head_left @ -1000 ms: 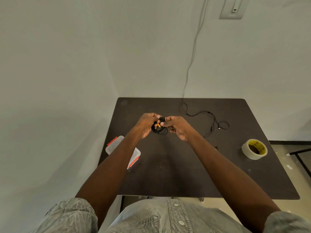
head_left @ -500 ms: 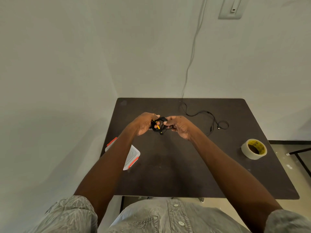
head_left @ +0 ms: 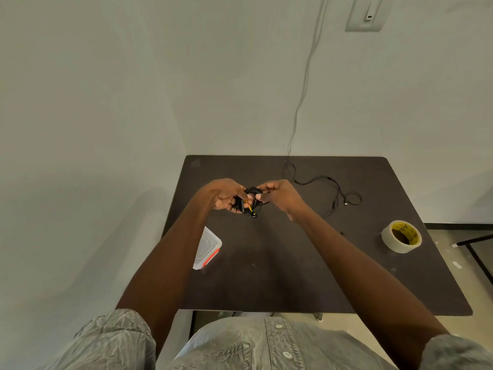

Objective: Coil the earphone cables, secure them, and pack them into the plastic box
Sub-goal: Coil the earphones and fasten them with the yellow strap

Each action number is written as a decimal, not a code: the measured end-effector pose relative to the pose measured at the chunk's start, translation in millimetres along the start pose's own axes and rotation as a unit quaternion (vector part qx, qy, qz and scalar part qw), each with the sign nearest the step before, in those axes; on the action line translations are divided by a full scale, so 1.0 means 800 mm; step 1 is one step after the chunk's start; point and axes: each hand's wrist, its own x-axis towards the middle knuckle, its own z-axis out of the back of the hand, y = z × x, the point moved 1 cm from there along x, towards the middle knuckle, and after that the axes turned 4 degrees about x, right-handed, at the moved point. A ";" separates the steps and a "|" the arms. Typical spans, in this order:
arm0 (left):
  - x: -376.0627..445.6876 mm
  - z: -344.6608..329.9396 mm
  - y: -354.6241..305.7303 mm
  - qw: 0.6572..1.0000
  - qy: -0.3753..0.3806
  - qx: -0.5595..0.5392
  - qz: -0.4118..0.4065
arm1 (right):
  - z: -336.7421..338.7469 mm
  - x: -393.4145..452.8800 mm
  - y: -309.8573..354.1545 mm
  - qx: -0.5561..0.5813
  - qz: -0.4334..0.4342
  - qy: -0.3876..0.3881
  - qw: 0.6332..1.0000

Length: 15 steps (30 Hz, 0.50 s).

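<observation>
A coiled black earphone cable point(head_left: 253, 196) with a small yellow tie on it is held above the middle of the dark table point(head_left: 293, 276). My left hand point(head_left: 225, 194) grips the coil from the left, and my right hand point(head_left: 277, 194) pinches it from the right. A second black earphone cable point(head_left: 333, 194) lies loose and uncoiled at the back of the table. The clear plastic box point(head_left: 209, 249) with orange latches sits at the table's left edge, partly hidden under my left forearm.
A roll of clear packing tape point(head_left: 401, 236) lies on the right side of the table. White walls close in the table at the back and left. A grey wire point(head_left: 306, 76) hangs down the back wall. A dark bar point(head_left: 474, 240) stands on the floor at right.
Both hands stayed over the table's middle, working the coil between the fingers. The bundle has turned and looks tighter, with the yellow tie now showing lower on it.
</observation>
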 end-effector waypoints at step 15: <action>0.002 -0.004 0.003 0.999 -0.029 -0.012 0.015 | -0.006 0.004 0.001 -0.053 0.039 -0.013 0.998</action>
